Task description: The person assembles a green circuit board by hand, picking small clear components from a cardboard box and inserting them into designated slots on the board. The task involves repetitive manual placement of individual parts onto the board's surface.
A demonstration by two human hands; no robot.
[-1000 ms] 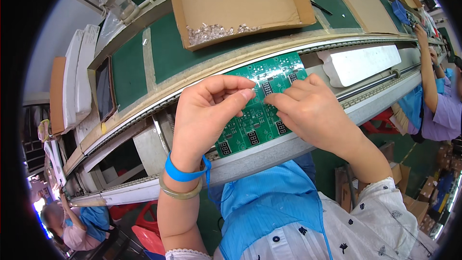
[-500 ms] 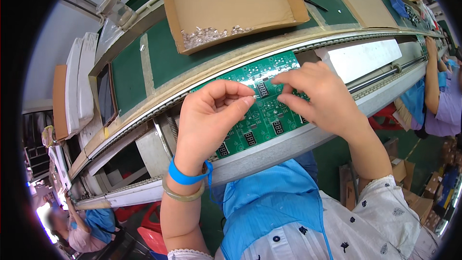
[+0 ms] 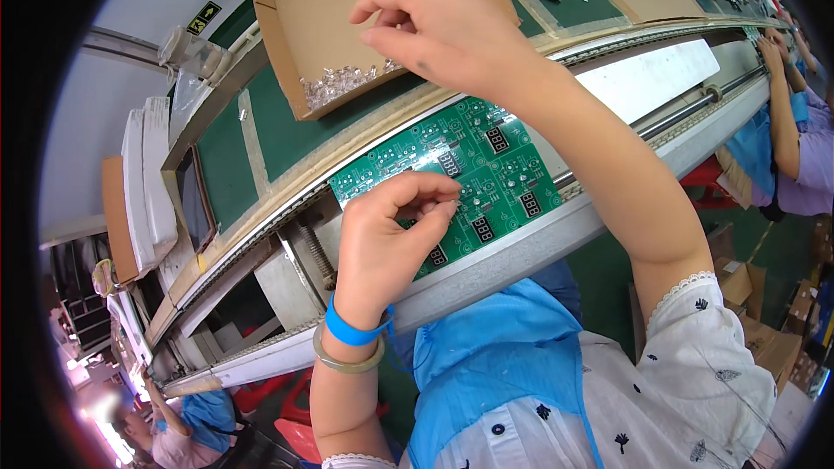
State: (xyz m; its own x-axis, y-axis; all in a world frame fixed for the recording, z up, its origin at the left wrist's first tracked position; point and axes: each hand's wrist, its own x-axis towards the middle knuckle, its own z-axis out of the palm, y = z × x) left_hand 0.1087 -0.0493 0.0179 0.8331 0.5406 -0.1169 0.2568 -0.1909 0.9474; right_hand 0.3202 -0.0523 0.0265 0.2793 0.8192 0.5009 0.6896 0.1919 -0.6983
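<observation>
Under my hands lies a green circuit board with several dark digit displays, held between the rails of a conveyor. My left hand is over its left part, thumb and forefinger pinched just above the board. Whatever sits at those fingertips is too small to make out. My right hand is raised over a shallow cardboard box, thumb and forefinger apart, with nothing visible between them. Small clear parts are heaped in the box's near left corner, partly below my right hand.
The conveyor's near metal rail runs between me and the board. A white slab lies right of the board. Beyond the rails is a green bench top. Two co-workers are at the line, one far right, one lower left.
My right hand has left the board and moved up and to the left, over the box. My left hand stays pinched above the board. The view has shifted slightly.
</observation>
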